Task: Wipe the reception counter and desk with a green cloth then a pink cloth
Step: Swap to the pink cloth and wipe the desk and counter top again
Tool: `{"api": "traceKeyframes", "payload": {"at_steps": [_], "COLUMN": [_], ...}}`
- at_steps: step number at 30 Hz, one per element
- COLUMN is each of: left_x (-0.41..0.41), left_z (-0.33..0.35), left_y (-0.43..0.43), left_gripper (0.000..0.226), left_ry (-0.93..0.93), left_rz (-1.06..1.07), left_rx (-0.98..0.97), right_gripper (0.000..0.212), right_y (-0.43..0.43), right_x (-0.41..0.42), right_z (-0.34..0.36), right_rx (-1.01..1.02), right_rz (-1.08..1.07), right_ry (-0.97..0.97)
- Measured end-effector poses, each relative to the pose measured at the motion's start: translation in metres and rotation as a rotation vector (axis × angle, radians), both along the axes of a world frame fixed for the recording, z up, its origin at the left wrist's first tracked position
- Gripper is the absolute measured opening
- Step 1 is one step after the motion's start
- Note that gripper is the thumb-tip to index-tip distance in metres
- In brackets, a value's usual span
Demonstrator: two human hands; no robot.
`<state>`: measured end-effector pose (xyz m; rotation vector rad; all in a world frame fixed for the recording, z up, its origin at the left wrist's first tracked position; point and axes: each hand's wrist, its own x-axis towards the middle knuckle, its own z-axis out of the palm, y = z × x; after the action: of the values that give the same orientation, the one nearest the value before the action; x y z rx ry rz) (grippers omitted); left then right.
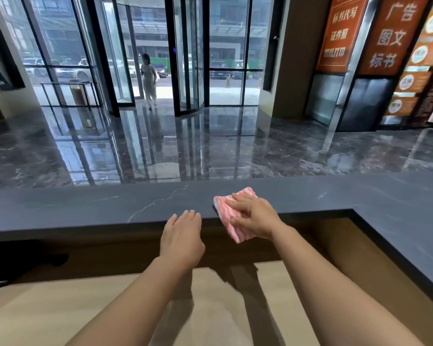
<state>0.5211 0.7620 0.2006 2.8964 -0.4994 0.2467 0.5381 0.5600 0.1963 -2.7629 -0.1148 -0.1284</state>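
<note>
A pink and white striped cloth [226, 213] lies folded over the near edge of the dark marble reception counter [85, 208], partly hanging down toward the desk. My right hand [255, 216] lies on top of it, fingers spread over the cloth and thumb curled round its hanging part. My left hand [181, 236] hovers beside it at the counter's near edge, fingers relaxed and holding nothing. The lower beige desk [48, 310] spreads below my forearms. No green cloth is in sight.
The counter turns a corner at the right and runs toward me [410, 233]. Beyond it lies a polished marble lobby floor [210, 146], a glass revolving door [150, 58] with a person walking in, and orange signboards [390, 36] at the right.
</note>
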Motion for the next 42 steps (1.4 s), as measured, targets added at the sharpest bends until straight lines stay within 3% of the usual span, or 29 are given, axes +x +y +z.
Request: {"api": "traceKeyframes", "payload": {"at_steps": [8, 13, 19, 22, 28, 36, 42], "left_x": [-0.006, -0.011, -0.008, -0.007, -0.010, -0.012, -0.003], "left_z": [-0.001, -0.001, -0.003, -0.001, 0.001, -0.001, -0.002], "left_y": [-0.034, -0.058, -0.067, -0.070, -0.061, -0.041, -0.018], "left_gripper": [0.053, 0.050, 0.040, 0.040, 0.054, 0.060, 0.061], "left_ry": [-0.077, -0.056, -0.047, -0.027, 0.001, 0.038, -0.038], "left_rz": [0.075, 0.046, 0.086, 0.079, 0.013, -0.071, -0.003], "left_rx": [0.091, 0.108, 0.107, 0.100, 0.083, -0.083, -0.142], "right_gripper": [0.056, 0.063, 0.066, 0.069, 0.072, 0.076, 0.068], "right_y": [-0.089, -0.134, -0.175, -0.182, -0.150, -0.056, -0.002], "right_x": [-0.031, -0.049, -0.061, -0.060, -0.047, -0.032, -0.017], "right_z": [0.000, 0.002, -0.014, -0.017, -0.022, -0.029, -0.020], "right_rx": [0.060, -0.006, -0.324, -0.359, -0.191, -0.125, -0.117], "right_rz": [-0.142, -0.269, -0.509, -0.547, -0.634, -0.493, -0.395], "right_ry": [0.002, -0.003, -0.074, -0.062, -0.088, -0.136, -0.114]}}
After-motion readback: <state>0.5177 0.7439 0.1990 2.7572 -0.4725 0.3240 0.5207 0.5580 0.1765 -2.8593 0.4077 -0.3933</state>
